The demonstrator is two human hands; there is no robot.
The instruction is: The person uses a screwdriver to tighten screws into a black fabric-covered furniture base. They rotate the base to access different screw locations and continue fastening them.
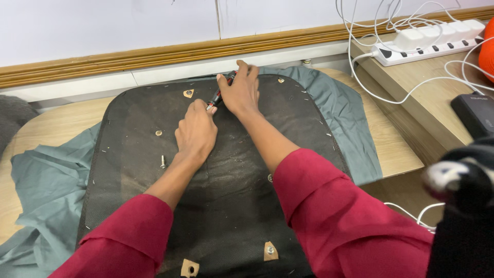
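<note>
A black fabric-covered seat panel (236, 185) lies underside-up on a grey-green cloth (46, 180) over a wooden table. My right hand (241, 91) grips a red and black screwdriver (220, 93) near the panel's far edge. My left hand (195, 131) rests on the panel with its fingertips at the screwdriver's tip. A loose silver bolt (163, 161) lies on the panel to the left of my left wrist. Small tan patches with bolt holes (189, 93) (269, 251) mark the panel's corners. Both arms wear dark red sleeves.
A white power strip (427, 44) with plugged-in chargers and white cables sits on a lower wooden shelf (411, 103) at the right. A black box (476, 113) lies there too. A blurred black object (463, 206) fills the lower right. A wooden rail (103, 59) runs along the wall.
</note>
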